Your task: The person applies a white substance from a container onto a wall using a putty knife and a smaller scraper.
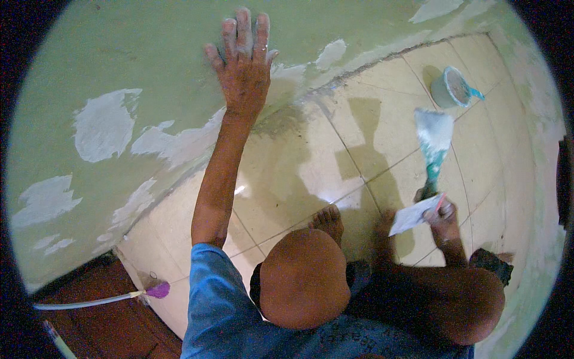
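The left hand [244, 63] is laid flat and fully open on the green wall [119, 54], fingers spread, nothing held; the surface should be felt with a light palm so that ridges beside the white filler patches [104, 124] are found. The right hand [443, 216] is closed around a sheet of sandpaper [412, 216] and what appears to be the handle of a putty knife [434, 143], low over the tiled floor [359, 137]. Counted: two hands, one sheet, one knife, one small bucket [451, 87] near the wall's foot, one purple-ended stick [101, 299], several patches.
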Available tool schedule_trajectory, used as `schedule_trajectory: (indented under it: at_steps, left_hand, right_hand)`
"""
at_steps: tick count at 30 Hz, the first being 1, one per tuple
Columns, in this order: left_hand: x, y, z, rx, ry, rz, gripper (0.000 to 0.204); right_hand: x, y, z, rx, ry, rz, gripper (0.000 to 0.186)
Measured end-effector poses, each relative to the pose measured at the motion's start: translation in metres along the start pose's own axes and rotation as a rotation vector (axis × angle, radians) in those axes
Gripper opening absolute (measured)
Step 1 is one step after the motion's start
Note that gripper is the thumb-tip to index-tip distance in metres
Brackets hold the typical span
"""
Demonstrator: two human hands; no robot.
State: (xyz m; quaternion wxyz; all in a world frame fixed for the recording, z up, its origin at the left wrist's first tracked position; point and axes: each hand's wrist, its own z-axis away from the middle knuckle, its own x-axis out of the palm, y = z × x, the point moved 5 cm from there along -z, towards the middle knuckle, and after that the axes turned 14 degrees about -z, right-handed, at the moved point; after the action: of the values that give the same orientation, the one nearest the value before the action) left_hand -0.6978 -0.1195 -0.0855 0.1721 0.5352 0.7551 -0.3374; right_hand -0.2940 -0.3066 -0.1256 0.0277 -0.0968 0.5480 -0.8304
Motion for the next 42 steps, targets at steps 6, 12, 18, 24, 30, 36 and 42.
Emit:
schedule_trajectory:
  at_steps: [6, 12, 18, 24, 30, 36, 42]
  left_hand:
    - [-0.046, 0.023, 0.000, -0.066, -0.093, 0.196, 0.063]
    - [-0.082, 0.095, 0.212, -0.089, -1.418, 1.309, 0.069]
    - [-0.136, 0.147, 0.190, -0.587, -1.487, 1.595, 0.047]
    - [-0.137, 0.094, 0.171, -0.828, -1.327, 1.571, 0.043]
    - [-0.141, 0.056, 0.110, -0.505, -1.402, 1.328, 0.029]
    - [-0.117, 0.097, 0.056, -0.131, -1.435, 1.076, 0.030]
    - [-0.052, 0.171, 0.128, -0.218, -1.233, 1.418, 0.040]
  right_hand:
    - [0.005, 0.049, -0.005, -0.001, -0.046, -0.174, 0.018]
    - [0.080, 0.053, -0.042, -0.017, -0.572, -0.173, 0.020]
    - [0.061, 0.064, -0.038, 0.072, -0.793, 0.111, 0.028]
    - [-0.109, 0.008, -0.138, -0.282, 0.125, 0.126, 0.032]
    - [-0.194, -0.003, -0.214, -0.446, 0.273, 1.123, 0.034]
    - [-0.181, 0.018, -0.199, -0.309, 0.394, 1.028, 0.031]
    - [-0.008, 0.075, -0.076, -0.252, -0.019, 0.728, 0.029]
